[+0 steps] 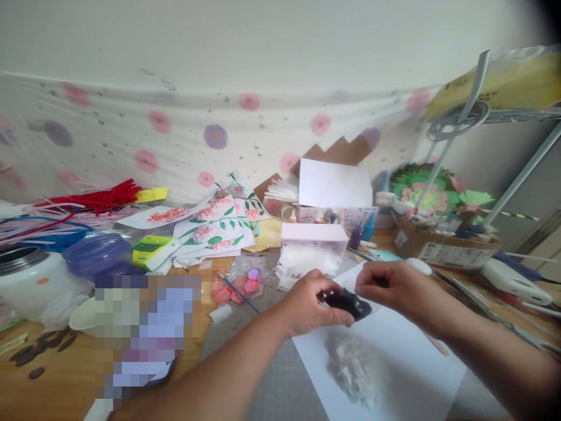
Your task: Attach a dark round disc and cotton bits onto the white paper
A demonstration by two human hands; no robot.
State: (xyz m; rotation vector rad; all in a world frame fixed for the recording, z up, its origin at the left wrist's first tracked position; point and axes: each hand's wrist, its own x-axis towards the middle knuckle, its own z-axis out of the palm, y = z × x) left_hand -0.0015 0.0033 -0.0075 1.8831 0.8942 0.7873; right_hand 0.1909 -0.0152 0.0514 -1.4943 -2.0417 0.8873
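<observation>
A small glossy black object (348, 303), whose kind I cannot make out, is gripped between the thumb and fingers of my left hand (307, 304). My right hand (388, 285) is just to the right of it and higher, with thumb and fingertips pinched together; what they hold, if anything, is hidden. Both hands are above a white paper sheet (421, 362). On that sheet, below my hands, lies a pale, ruffled white clump (359, 368), blurred in outline. Behind my left hand stands a pink-white box (313, 233) with white tissue-like material at its front.
Painted flower papers (219, 225) lie at the back. Red and pink coral-like pieces (230, 289) and a blue stick (241, 294) are left of centre. A cardboard box (447, 245) of craft items stands right, under a metal rack. A white jar (35, 286) stands left.
</observation>
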